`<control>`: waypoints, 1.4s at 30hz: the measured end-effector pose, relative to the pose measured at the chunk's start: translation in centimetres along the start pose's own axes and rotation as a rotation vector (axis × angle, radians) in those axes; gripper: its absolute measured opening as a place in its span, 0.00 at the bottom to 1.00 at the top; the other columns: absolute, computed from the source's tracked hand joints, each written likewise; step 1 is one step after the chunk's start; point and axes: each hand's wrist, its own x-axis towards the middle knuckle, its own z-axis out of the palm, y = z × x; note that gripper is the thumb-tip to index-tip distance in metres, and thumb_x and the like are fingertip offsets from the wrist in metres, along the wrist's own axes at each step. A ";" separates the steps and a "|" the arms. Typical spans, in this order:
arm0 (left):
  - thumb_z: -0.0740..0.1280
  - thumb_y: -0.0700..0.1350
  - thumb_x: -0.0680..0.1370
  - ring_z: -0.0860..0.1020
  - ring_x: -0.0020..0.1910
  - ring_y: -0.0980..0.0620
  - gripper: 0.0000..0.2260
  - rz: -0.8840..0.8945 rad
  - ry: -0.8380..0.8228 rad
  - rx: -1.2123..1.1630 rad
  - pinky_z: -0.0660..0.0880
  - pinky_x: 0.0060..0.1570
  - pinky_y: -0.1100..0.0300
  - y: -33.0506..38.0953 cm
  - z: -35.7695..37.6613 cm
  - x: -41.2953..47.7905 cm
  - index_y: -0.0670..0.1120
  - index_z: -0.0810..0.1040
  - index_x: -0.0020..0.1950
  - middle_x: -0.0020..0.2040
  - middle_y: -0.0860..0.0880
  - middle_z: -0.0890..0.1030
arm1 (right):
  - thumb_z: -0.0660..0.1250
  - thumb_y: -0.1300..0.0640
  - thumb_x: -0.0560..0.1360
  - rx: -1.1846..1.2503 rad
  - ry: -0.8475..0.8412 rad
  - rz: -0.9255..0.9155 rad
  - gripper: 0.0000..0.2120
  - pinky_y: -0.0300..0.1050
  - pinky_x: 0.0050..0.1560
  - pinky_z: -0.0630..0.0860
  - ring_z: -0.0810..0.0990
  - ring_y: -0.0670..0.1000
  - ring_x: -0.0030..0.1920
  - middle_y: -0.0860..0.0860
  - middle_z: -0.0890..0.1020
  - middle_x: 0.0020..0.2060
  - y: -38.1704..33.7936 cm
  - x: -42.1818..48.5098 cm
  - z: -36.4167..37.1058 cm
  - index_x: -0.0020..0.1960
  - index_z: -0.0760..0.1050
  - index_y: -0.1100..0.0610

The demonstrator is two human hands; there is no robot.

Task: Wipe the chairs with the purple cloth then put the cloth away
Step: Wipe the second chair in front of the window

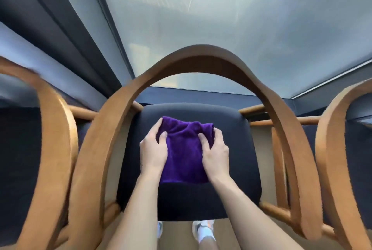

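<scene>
Purple cloth [184, 157] on chair seat [237, 149], left hand [154, 154] and right hand [215, 154] gripping its sides

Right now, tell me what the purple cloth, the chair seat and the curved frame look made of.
The purple cloth: soft fabric, likely microfibre; matte fuzzy nap, bunched folds. The chair seat: dark upholstery fabric, probably padded; matte, rounded edges. The curved frame: bent wood or wood-look; warm brown, smooth.

Head view, steeply down, seemingly close.
</scene>
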 end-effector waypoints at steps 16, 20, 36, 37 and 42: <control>0.54 0.50 0.85 0.55 0.79 0.42 0.23 0.651 0.067 0.814 0.59 0.76 0.44 -13.2 12.0 7.3 0.45 0.64 0.78 0.80 0.41 0.57 | 0.53 0.52 0.82 -0.612 0.103 -0.532 0.25 0.63 0.77 0.54 0.54 0.62 0.79 0.59 0.60 0.78 13.3 9.1 11.9 0.77 0.64 0.59; 0.53 0.51 0.85 0.57 0.79 0.42 0.22 0.641 0.079 0.804 0.62 0.74 0.44 -13.1 11.8 7.4 0.45 0.65 0.78 0.80 0.41 0.59 | 0.54 0.51 0.82 -0.675 0.137 -0.519 0.26 0.61 0.78 0.49 0.52 0.61 0.80 0.57 0.59 0.79 12.9 9.1 12.2 0.78 0.62 0.57; 0.58 0.46 0.83 0.57 0.79 0.42 0.20 0.616 0.018 0.567 0.64 0.73 0.42 -12.0 11.1 8.3 0.43 0.70 0.75 0.78 0.42 0.63 | 0.58 0.53 0.81 -0.699 0.224 -0.564 0.22 0.67 0.73 0.60 0.61 0.65 0.77 0.56 0.65 0.77 11.5 10.5 12.9 0.75 0.70 0.56; 0.58 0.45 0.83 0.59 0.79 0.43 0.20 0.607 0.007 0.513 0.64 0.73 0.43 -11.8 10.8 8.4 0.43 0.71 0.74 0.78 0.43 0.64 | 0.58 0.53 0.81 -0.691 0.221 -0.557 0.22 0.68 0.72 0.61 0.61 0.65 0.77 0.56 0.66 0.77 11.5 10.5 12.9 0.74 0.70 0.56; 0.63 0.41 0.82 0.72 0.66 0.46 0.18 0.554 0.104 0.456 0.71 0.66 0.50 -9.5 9.5 11.2 0.41 0.72 0.73 0.74 0.42 0.69 | 0.60 0.51 0.81 -0.588 0.210 -0.549 0.21 0.66 0.68 0.66 0.64 0.63 0.74 0.54 0.69 0.74 11.2 10.6 12.5 0.72 0.73 0.55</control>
